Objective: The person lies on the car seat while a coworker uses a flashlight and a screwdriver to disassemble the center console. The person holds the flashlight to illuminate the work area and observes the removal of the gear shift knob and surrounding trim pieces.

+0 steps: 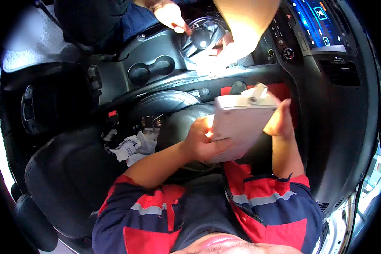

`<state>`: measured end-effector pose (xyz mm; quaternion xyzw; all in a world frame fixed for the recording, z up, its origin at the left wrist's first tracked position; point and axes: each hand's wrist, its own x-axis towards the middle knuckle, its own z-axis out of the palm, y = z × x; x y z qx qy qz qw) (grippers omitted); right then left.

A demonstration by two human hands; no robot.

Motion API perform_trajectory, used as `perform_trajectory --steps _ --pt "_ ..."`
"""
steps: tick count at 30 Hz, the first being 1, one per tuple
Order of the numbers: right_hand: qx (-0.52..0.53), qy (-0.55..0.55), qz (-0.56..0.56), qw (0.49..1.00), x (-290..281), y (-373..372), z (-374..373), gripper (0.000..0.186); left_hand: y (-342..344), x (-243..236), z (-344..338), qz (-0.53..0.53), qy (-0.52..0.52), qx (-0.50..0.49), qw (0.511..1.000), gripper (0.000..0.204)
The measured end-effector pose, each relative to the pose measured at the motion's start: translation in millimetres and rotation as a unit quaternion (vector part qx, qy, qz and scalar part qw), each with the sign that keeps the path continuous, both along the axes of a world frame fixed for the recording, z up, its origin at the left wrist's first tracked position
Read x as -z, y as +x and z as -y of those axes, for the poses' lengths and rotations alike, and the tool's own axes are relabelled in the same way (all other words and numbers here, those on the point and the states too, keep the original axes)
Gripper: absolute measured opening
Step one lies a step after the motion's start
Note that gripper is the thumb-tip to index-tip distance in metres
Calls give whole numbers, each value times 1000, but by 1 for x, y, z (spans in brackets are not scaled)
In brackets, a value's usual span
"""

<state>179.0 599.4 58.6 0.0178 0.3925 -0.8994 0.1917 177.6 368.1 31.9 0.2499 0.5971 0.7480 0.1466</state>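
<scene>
A flat, pale boxy object (246,120), slightly blurred, is held tilted in front of my chest. My left hand (203,142) grips its left side, fingers lying across the near face. At its right edge is my right hand (281,120), thumb raised and the other fingers partly hidden by the box. A small whitish piece (258,93) sticks up at the box's far end; what it is I cannot make out. Beyond it, another person's hand (171,15) touches a round black gear knob (202,38), and a second bare forearm (247,25) reaches down beside it.
I am in a car's front seat area. The centre console (122,72) has two cup holders (150,71). A lit screen (319,23) and the dashboard (326,110) lie to the right. Crumpled white wrapping (133,146) and a black seat (72,182) are at the left.
</scene>
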Motion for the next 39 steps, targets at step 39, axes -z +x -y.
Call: perform_trajectory --steps 39 --pt "-375 511 -393 667 -9 36 144 44 -24 -9 256 71 -410 -457 786 30"
